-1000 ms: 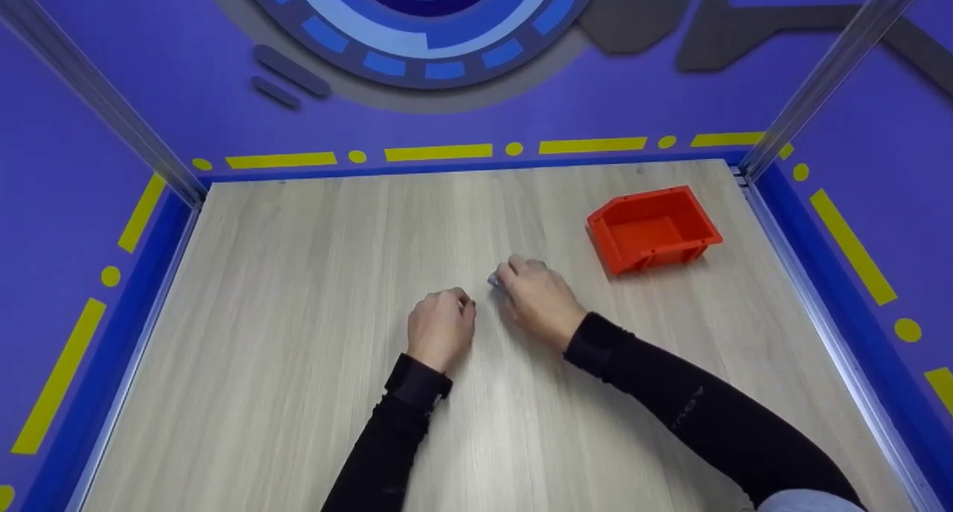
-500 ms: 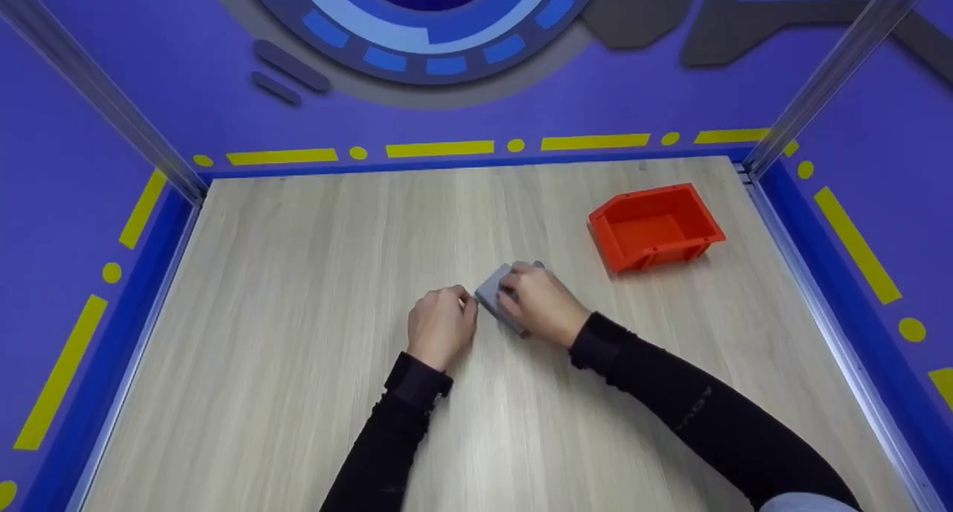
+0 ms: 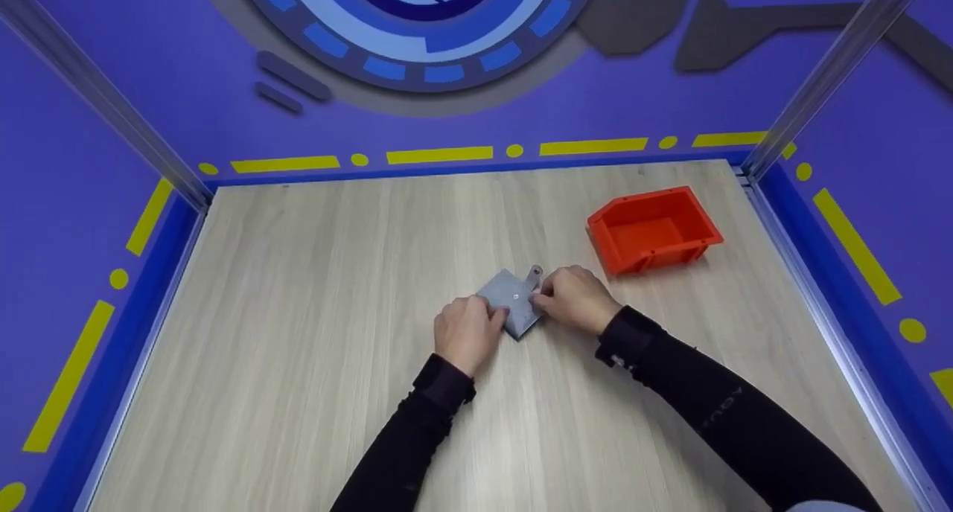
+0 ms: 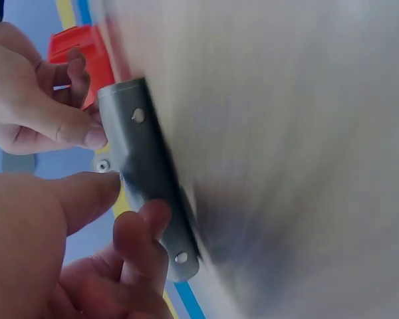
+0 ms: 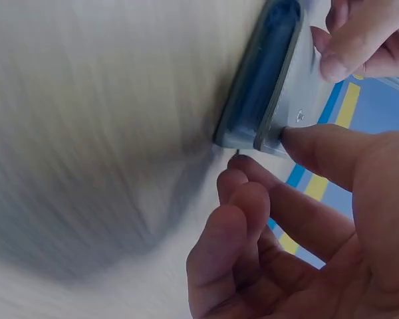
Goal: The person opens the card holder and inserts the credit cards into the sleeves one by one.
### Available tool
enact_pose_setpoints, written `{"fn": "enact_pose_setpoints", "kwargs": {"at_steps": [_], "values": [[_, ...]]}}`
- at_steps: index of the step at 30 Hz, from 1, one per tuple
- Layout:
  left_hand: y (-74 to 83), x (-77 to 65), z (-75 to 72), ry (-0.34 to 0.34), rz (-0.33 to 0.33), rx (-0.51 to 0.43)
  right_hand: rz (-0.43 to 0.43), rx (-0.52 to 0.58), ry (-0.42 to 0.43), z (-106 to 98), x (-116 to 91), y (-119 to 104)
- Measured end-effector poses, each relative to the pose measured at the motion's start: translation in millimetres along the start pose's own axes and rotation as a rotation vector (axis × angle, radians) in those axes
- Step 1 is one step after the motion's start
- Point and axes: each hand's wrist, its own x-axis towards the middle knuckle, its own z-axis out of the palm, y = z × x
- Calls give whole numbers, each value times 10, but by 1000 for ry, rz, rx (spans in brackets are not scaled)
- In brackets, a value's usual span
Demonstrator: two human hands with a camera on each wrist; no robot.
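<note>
A small grey wallet (image 3: 509, 304) with a snap stud on its face is tilted over the table between both hands. Its short strap (image 3: 534, 277), with a snap at the end, sticks out at the far right side. My left hand (image 3: 469, 335) pinches the wallet's left side, thumb on the top face. My right hand (image 3: 579, 300) grips the right side near the strap, thumb on the face and fingers curled below. The left wrist view shows the rounded spine of the wallet (image 4: 136, 146) with two studs. In the right wrist view its layered edge (image 5: 263, 80) shows a dark gap between two flaps.
An orange-red open bin (image 3: 655, 229) stands at the right rear of the wood-grain table (image 3: 298, 311). Blue printed walls with metal corner posts enclose the back and both sides.
The wallet, mostly hidden under the right hand earlier, now shows its face and strap. My left hand has moved right and taken hold of it; my right hand has shifted to its right side.
</note>
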Motion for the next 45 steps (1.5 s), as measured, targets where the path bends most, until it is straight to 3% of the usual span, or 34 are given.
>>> {"fn": "enact_pose_setpoints", "kwargs": {"at_steps": [8, 13, 23, 29, 34, 41, 45], "values": [[-14, 41, -14, -5, -21, 11, 22, 20, -16, 51, 9, -16], [-69, 78, -39, 20, -26, 8, -19, 46, 1, 159, -57, -49], [-91, 57, -33, 48, -18, 30, -71, 83, 140, 384, -178, -46], [-55, 3, -51, 40, -15, 41, -67, 145, 162, 410, -189, -23], [-46, 14, -51, 24, -30, 36, -62, 154, 136, 371, -196, 11], [-30, 58, -42, -1, -32, 25, 76, 120, 137, 71, -135, 88], [-14, 67, -32, -10, -32, 44, 98, 77, 116, -2, -77, 124]]}}
